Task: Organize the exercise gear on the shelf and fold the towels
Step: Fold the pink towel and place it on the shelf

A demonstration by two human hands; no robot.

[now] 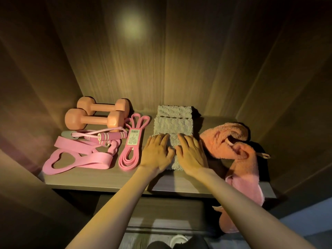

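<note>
i see both hands flat, fingers straight, pressing the nearest grey towel (173, 163): left hand (156, 151) on its left half, right hand (193, 155) on its right. two more folded grey towels (173, 125) sit in a row behind it. crumpled pink towel (228, 141) lies just right, one end hanging over the shelf (89, 180) edge. left side: labelled band (132, 142), jump rope (109, 136), wide pink bands (100, 159), two dumbbells (94, 119) at the back.

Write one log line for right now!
step: pressing front grey towel | left hand: flat on it | right hand: flat on it | pink towel: unfolded, hanging over shelf edge
</note>
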